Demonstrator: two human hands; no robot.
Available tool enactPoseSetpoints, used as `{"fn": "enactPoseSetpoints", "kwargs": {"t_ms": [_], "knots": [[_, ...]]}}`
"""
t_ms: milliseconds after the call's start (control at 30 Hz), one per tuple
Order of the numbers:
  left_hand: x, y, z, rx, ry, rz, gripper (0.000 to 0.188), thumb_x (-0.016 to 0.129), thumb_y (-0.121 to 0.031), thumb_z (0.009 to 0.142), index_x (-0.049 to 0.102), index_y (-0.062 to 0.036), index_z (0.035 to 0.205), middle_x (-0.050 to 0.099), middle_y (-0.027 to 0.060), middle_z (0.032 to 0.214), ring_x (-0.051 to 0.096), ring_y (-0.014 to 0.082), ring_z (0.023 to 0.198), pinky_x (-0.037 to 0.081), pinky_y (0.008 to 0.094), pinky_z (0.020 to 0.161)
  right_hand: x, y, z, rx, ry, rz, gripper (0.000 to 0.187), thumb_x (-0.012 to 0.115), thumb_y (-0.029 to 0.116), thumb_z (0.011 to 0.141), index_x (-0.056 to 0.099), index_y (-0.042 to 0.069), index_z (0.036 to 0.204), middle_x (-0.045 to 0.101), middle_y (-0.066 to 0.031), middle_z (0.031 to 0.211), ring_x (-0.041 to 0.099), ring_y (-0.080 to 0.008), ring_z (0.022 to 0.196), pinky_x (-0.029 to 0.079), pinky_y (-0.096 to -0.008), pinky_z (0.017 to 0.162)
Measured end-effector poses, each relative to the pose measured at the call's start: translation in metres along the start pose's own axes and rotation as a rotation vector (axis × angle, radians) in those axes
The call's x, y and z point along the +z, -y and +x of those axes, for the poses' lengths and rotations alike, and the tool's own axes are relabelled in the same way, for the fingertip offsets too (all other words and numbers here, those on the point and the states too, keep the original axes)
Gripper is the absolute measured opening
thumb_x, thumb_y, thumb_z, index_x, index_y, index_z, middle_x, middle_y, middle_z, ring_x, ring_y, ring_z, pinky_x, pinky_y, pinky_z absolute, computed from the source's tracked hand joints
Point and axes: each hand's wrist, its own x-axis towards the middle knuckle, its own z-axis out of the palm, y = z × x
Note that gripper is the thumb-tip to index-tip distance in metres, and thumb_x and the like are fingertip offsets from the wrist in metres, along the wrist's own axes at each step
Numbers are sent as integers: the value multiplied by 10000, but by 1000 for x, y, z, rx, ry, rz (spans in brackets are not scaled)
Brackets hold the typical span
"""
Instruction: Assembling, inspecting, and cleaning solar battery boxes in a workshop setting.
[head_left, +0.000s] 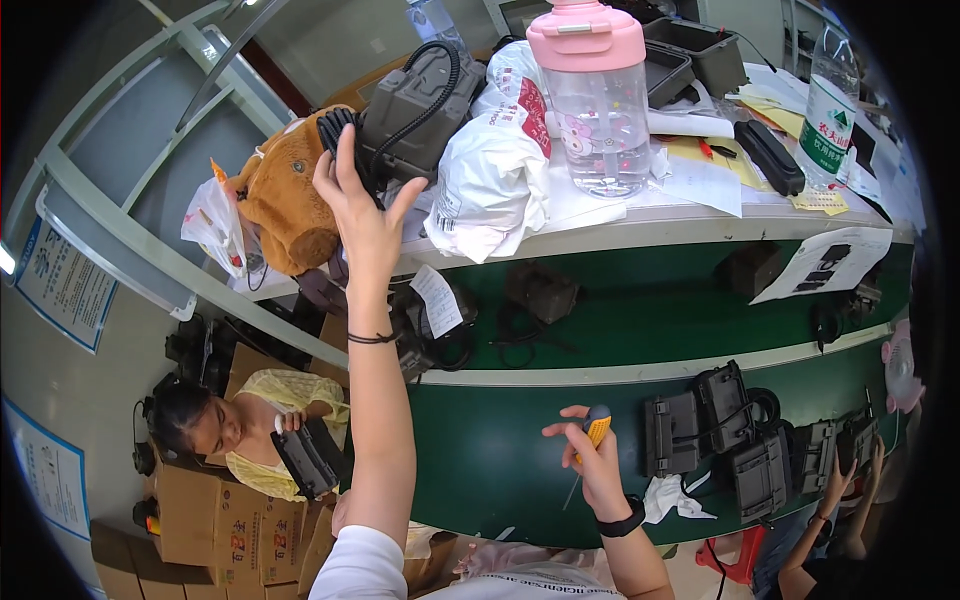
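My left hand (pixel 365 215) is raised to the upper shelf, thumb and fingers spread apart. It is up against a dark grey plastic box (pixel 415 125) with a black coiled cable (pixel 338 135); whether the fingertips touch the cable I cannot tell. Just left of the hand lies a brown plush toy (pixel 290 190), and to its right a white plastic bag (pixel 490 180). Over the green bench, my right hand (pixel 602 475) is closed around a screwdriver (pixel 596 428) with a yellow and grey handle. Its thin shaft slants down toward the bench top.
Several dark box units (pixel 760 472) with cables sit at the bench's right, beside a crumpled white tissue (pixel 675 498). A pink-lidded jug (pixel 590 110) and a water bottle (pixel 828 110) stand on the shelf. One co-worker (pixel 275 430) holds a box at left; another's hands (pixel 845 485) show at right.
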Motion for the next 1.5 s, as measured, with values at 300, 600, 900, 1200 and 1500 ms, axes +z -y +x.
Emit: {"fn": "enactPoseSetpoints", "kwargs": {"t_ms": [300, 600, 900, 1200, 1500], "knots": [[-10, 18, -41, 55, -143, -28, 850, 714, -377, 895, 256, -23, 1518, 256, 210, 1503, 290, 375, 1401, 252, 461, 1157, -18, -16, 3, -37, -113, 103, 178, 575, 208, 995, 576, 59, 1094, 690, -127, 953, 500, -54, 589, 387, -183, 518], [13, -21, -294, -179, 87, -336, 170, 658, -63, 854, 593, -81, 1010, 588, 143, 1113, 609, 304, 987, 487, 381, 883, -76, -46, -12, -341, -319, -485, 162, 627, 193, 949, 647, 52, 1028, 475, -53, 1040, 515, -134, 874, 445, -261, 730], [194, -1, -363, -1534, 248, -1243, 458, 511, -307, 1040, 430, -100, 1440, 623, 1, 1015, 618, 158, 1001, 419, 365, 1036, -119, -92, -50, -149, -488, -129, 118, 585, 89, 984, 575, 8, 1069, 573, -85, 1057, 609, -180, 985, 548, -355, 929], [97, -74, -430, -1367, 352, -1079, 314, 452, -235, 1066, 538, -73, 1321, 318, -87, 728, 323, 41, 654, 394, 249, 721, -148, -143, -70, -209, -303, -101, 374, 694, 193, 922, 512, 66, 1223, 560, -101, 1168, 614, -211, 1026, 556, -366, 864], [18, -120, -541, -765, 548, -504, 497, 563, -119, 969, 447, -112, 1451, 481, 165, 1441, 472, 313, 1332, 390, 410, 1086, -195, -211, -116, -213, -49, -94, 367, 620, 127, 928, 470, 84, 1260, 520, -129, 1199, 588, -217, 1036, 548, -359, 812]]}}
